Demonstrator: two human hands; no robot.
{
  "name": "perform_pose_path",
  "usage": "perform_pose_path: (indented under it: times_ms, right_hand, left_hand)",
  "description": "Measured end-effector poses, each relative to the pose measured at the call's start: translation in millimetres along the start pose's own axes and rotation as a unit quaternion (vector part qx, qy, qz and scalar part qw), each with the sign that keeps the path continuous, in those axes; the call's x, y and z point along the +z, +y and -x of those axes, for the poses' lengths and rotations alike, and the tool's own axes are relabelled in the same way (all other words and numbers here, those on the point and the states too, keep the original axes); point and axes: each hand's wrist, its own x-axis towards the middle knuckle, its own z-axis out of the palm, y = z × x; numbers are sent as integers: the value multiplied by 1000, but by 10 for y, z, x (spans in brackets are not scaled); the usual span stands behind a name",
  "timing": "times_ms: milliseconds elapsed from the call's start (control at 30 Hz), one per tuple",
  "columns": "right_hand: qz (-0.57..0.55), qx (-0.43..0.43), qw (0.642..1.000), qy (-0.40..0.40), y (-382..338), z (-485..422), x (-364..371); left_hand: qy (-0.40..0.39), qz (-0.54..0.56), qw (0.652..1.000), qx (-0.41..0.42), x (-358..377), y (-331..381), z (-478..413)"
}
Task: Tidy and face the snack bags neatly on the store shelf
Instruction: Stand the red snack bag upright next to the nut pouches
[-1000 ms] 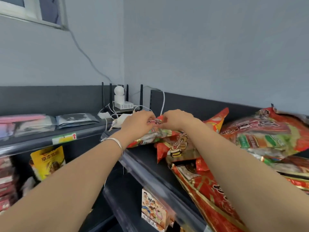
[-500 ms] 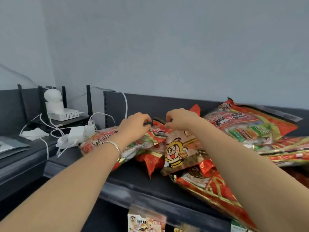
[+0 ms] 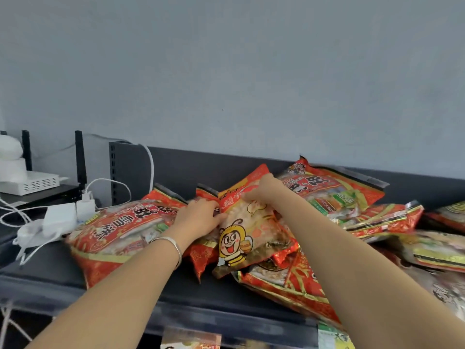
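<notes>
Several red and gold snack bags lie in a loose heap on the dark top shelf (image 3: 176, 293). A bag with a cartoon bee (image 3: 241, 238) rests tilted on the middle of the heap. My left hand (image 3: 198, 217) grips its left edge, with a silver bangle on that wrist. My right hand (image 3: 264, 190) pinches the bag's upper edge. To the left of the bee bag lies a large red bag (image 3: 120, 230), flat with its print upside down. Another large red bag (image 3: 327, 192) leans against the shelf's back panel at the right.
White chargers and cables (image 3: 60, 217) sit at the shelf's left end, touching the large red bag. A white router with black antennas (image 3: 32, 182) stands further left. More bags (image 3: 427, 248) pile up at the right. Products and price tags (image 3: 332, 336) show below the shelf's front edge.
The view has swung right and closer to the shelf. Both hands have shifted from the small packet's top seam onto the bee bag, left at its side, right at its top.
</notes>
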Motion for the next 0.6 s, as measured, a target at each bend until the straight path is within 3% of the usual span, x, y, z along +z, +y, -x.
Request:
perform_pose_path:
  times_ms: [167,300,400,533,600]
  right_hand:
    - [-159,12,987,22,30,-89,71]
    - [-295,-30,954,49,41,-77,47]
    - [-405,-64,910,66,32,-8,-80]
    - [-525,-101,841,85,20,57,-215]
    - [-549,-111,824,90,-16,89,-236]
  left_hand:
    - [-13,47,998,-26,-15,-6,-5]
    - [-30,241,969,-48,-111,46,23]
    - [-7,431,900,-65,-279,192,80]
    - [-62,677,729,-78,-400,306,126]
    - [-63,698,710,-70,-409,328,131]
